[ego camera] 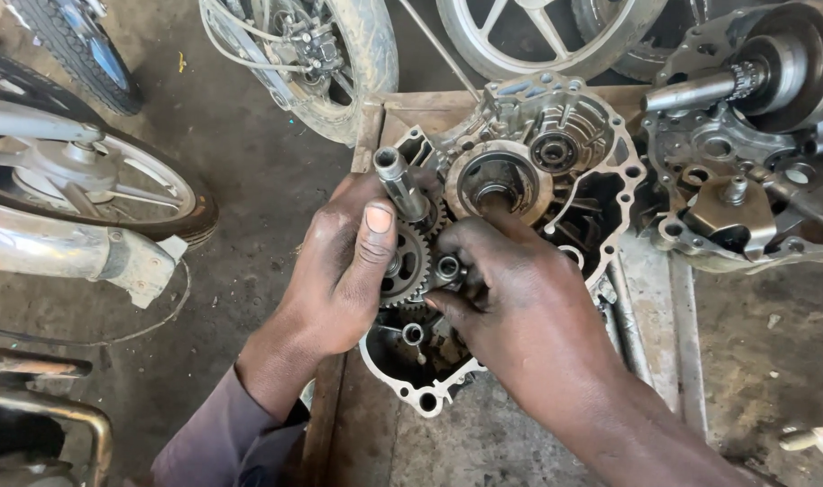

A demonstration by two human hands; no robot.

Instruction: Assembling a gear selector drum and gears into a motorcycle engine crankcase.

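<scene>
Steel gear shaft (400, 185) pinched in the left hand (344, 271), right hand (510, 298) pressed fingertips-down on the gear cluster (409, 261) inside the open crankcase (519, 171) (mid-surface, far edge): best keep both shafts upright, teeth meshed, lowering evenly into their bores.

A low metal stand (650, 298) carries the open engine case (601, 194). A second engine half (754, 171) rests beside it; wheels stand on the concrete floor (240, 162)
</scene>
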